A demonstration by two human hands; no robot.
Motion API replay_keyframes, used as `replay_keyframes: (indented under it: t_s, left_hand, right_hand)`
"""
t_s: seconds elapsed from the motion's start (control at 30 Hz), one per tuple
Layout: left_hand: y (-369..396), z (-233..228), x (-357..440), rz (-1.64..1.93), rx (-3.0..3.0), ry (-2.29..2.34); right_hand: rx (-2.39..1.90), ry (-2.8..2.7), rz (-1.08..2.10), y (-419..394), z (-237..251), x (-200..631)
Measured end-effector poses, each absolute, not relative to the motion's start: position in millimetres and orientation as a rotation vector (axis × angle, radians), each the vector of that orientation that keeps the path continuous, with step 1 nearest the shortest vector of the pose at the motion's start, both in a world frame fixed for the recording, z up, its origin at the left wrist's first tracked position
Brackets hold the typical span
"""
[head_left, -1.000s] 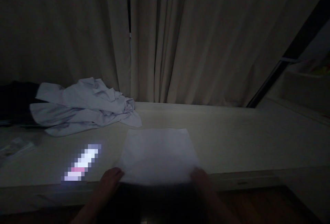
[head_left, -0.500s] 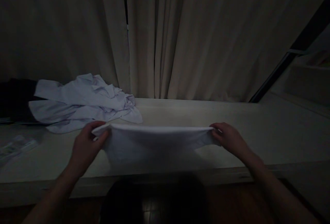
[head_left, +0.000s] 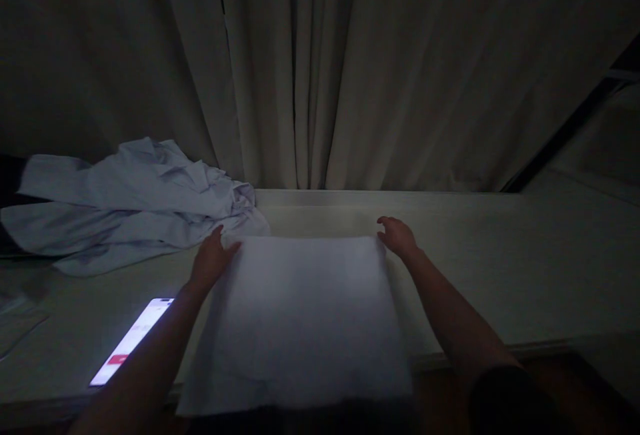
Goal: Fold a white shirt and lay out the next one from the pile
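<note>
Dim room. Flat white rectangular cloth [head_left: 300, 315] is lying at the pale tabletop's [head_left: 500, 261] near edge, overhanging it. Left hand [head_left: 213, 263] and right hand [head_left: 397, 236] are resting on its far corners; whether fingers are pinching, cannot tell. Crumpled pale-blue shirt [head_left: 130, 201] is lying far left; lit phone [head_left: 131, 340] near the left forearm.

Half a second ago I hold the white cloth [head_left: 300, 318] bunched and stretched in the air between my hands. Now it lies spread flat on the desk [head_left: 500, 268], its near edge hanging over the front. My left hand [head_left: 213, 261] and right hand [head_left: 397, 236] are no longer gripping it in fists: they rest with fingers loose at its two far corners, further from me than before. The lit phone [head_left: 131, 340], hidden a moment ago, shows again beside my left forearm.
</note>
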State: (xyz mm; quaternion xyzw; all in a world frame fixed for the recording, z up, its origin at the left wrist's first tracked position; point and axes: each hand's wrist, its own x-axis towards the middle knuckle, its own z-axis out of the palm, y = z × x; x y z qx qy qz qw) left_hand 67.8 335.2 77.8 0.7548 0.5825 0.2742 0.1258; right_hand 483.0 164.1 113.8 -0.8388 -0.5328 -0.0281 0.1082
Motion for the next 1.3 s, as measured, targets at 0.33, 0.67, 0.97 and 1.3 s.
replay_keyframes:
  t_s: [0.33,0.67,0.97,1.3]
  left_hand:
    - [229.1,-51.1,9.4,0.023,2.579,1.530]
    - [183.5,-56.1,2.2,-0.030,2.721,1.655]
    - [125.3,-99.5,49.5,0.230,2.802,1.327]
    - [305.1,-27.6,32.2,0.281,2.157,1.780]
  right_hand:
    - [-2.660,-1.252,0.624,31.0,-31.3,450.0]
    - [-2.627,-1.133,0.757,-12.4,-35.6,396.2]
    - [-2.609,-1.222,0.727,-26.0,-56.8,409.3]
    - [-2.540,-1.051,0.787,-9.5,-49.4,435.9]
